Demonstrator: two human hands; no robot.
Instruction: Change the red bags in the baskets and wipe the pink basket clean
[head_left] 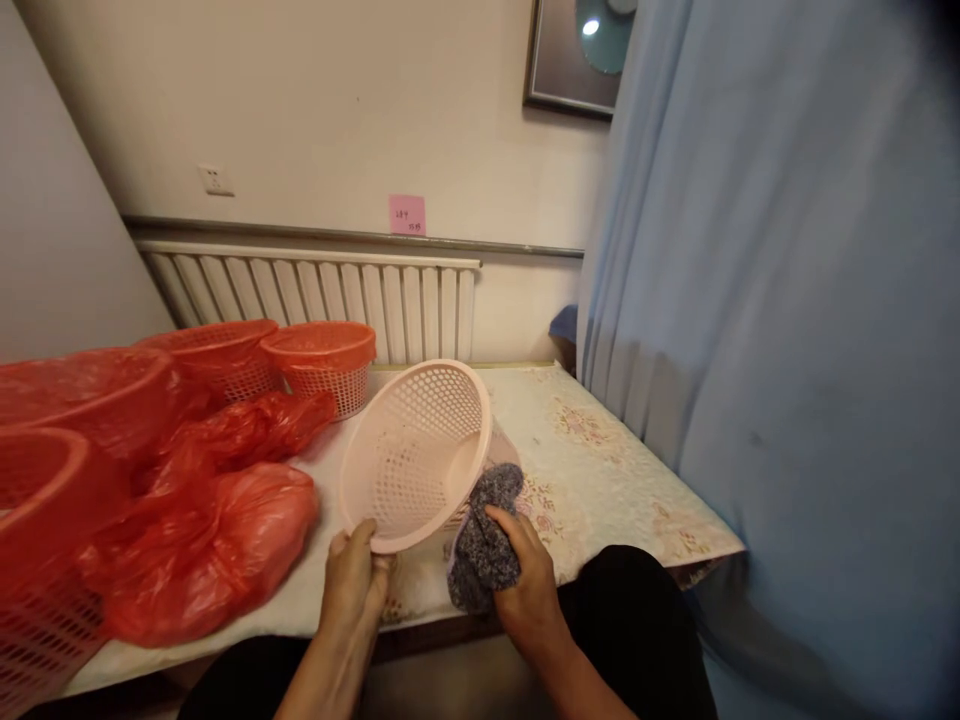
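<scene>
A pale pink plastic basket point(397, 470) with a perforated wall is tilted on its side over the table, its mouth facing me and to the left. My left hand point(352, 575) is closed on the near part of its rim. In my right hand point(529, 580) is a bunched dark grey speckled cloth point(487, 545), held against or just beside the outside of the basket; contact is partly hidden. No liner shows inside this basket.
Several baskets lined with red plastic bags, among them one at the back point(319, 365), stand on the left. A full-looking red bag point(247, 540) lies near them. The table has a floral cover point(600, 480). A blue curtain point(750, 250) hangs right; a radiator point(322, 300) lines the wall.
</scene>
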